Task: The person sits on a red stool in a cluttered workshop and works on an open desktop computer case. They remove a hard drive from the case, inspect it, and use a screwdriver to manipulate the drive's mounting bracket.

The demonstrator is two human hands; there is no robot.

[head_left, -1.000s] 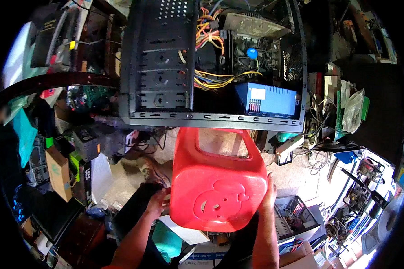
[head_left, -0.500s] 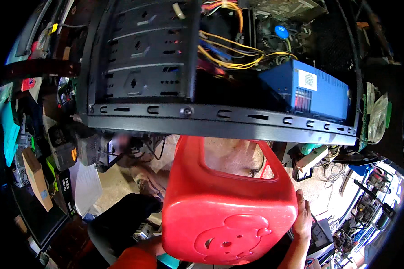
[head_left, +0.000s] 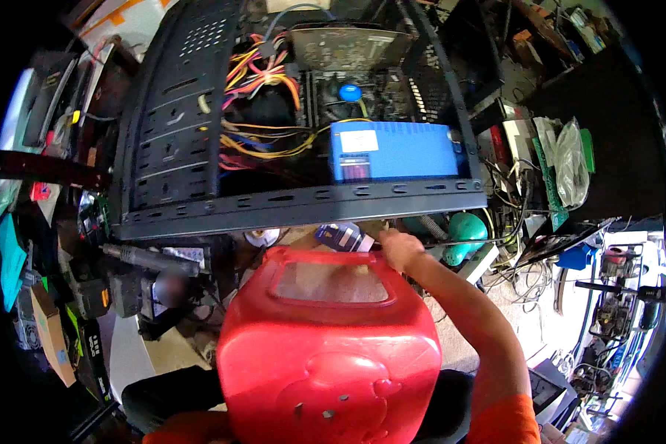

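Take all clock positions from the centre of the red plastic piece [head_left: 329,333]. This one moulded unit is at the lower middle of your view, in front of your body. It has one large opening near its upper edge and one raised figure with three small marks.

Your right hand [head_left: 402,253] is at 1 o'clock, just beside the upper corner of the piece. Its fingertips are too indistinct to tell whether they grip anything. Your left hand is hidden; one orange sleeve [head_left: 189,429] shows at 8 o'clock, and the state of that grip cannot be determined. Two dark-clad legs flank the piece, one at 4 o'clock and one at 8 o'clock.

One uncovered computer case [head_left: 296,209] stands at 12 o'clock. It contains one blue box-shaped unit [head_left: 407,152] with a white label, one round blue disc [head_left: 350,92] and several coloured cables [head_left: 270,78]. One dark packet [head_left: 342,237] lies at 12 o'clock, between case and piece. One green rounded object [head_left: 468,231] is between 1 and 2 o'clock; one clear plastic bag [head_left: 571,166] is at 2 o'clock.
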